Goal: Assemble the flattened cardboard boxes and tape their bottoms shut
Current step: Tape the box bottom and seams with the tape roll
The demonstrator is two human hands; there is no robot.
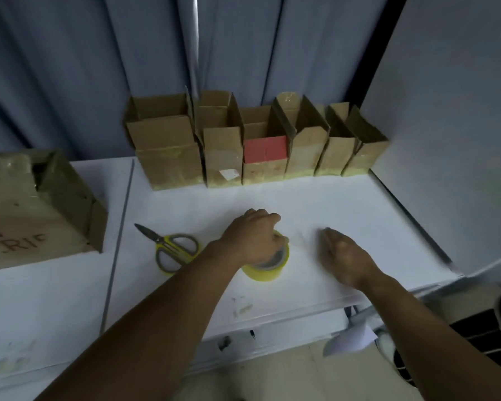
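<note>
A roll of yellow tape [268, 270] stands on the white table [315, 204] near its middle. My left hand [252, 235] sits on top of the roll with its fingers curled over the rim. My right hand [344, 253] rests on the table to the right of the roll, fingers loosely bent, holding nothing. Several assembled cardboard boxes [252, 143] stand in a row along the back edge with their top flaps up. One of them has a red panel [265, 149] on its front.
Yellow-handled scissors [171, 247] lie left of the tape. A large worn cardboard box [35, 204] sits on the adjoining table at the left. Grey curtains hang behind, and a white wall stands at the right. A dark striped object [475, 337] is on the floor at lower right.
</note>
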